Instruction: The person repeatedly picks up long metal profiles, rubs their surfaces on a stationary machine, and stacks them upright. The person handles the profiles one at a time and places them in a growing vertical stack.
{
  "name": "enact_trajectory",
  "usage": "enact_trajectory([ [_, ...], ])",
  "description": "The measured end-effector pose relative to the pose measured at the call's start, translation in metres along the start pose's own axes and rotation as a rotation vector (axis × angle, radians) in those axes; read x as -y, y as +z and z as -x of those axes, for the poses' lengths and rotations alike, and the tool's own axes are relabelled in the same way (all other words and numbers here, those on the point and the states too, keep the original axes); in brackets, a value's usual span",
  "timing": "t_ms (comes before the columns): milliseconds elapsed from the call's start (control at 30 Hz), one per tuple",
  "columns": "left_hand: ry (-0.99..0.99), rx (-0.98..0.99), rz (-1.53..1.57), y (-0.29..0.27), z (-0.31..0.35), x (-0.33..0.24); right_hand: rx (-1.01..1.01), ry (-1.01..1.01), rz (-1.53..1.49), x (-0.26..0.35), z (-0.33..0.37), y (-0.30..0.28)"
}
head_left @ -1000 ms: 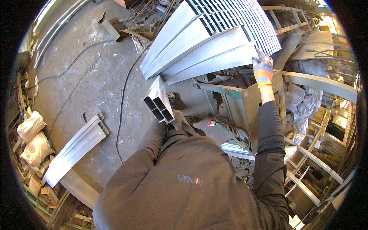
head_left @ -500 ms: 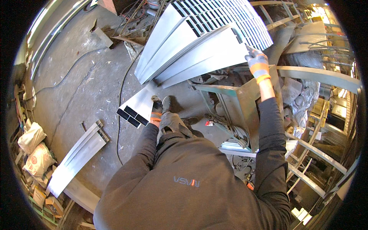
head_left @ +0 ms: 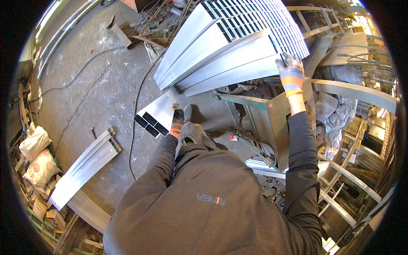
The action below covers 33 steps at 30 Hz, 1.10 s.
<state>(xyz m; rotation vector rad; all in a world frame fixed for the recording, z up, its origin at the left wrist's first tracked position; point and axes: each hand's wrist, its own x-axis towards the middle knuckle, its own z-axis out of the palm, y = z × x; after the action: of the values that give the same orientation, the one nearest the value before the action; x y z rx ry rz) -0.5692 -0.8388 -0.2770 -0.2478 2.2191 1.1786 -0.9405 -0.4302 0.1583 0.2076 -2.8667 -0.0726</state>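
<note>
A large stack of silver rectangular metal tubes (head_left: 229, 70) lies ahead of me, its open ends facing up and right. My right hand (head_left: 291, 73), in a grey and orange glove, is at the stack's near right corner with its fingers apart, by the tube ends. Closer to my feet, a smaller bundle of rectangular tubes (head_left: 159, 106) points its dark open ends at me. My left hand (head_left: 177, 118), gloved in the same colours, is closed at the right edge of this bundle; its fingertips are partly hidden.
A green-brown metal frame (head_left: 276, 127) stands right of my legs. Several tubes (head_left: 85, 165) lie on the floor at left, near white sacks (head_left: 40, 163). A dark cable (head_left: 135, 110) runs across the floor. Metal racks (head_left: 340, 187) and a curved beam (head_left: 357, 91) are at right.
The view has shifted slightly, so the scene sits a little right and lower. My right hand's fingers have spread at the tube ends. The left hand keeps its place at the small bundle.
</note>
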Motion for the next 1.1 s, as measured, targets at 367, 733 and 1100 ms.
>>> enact_trajectory([
  [367, 0.03, -0.029, -0.003, -0.01, -0.032, -0.024, 0.11, 0.137, 0.206, 0.069, -0.039, 0.01],
  [733, 0.02, -0.025, -0.007, -0.008, -0.025, -0.022, 0.104, 0.143, 0.295, 0.049, -0.054, 0.016],
  [1100, 0.015, 0.004, -0.046, 0.007, 0.016, 0.011, 0.062, 0.146, 0.15, 0.048, -0.056, 0.025],
])
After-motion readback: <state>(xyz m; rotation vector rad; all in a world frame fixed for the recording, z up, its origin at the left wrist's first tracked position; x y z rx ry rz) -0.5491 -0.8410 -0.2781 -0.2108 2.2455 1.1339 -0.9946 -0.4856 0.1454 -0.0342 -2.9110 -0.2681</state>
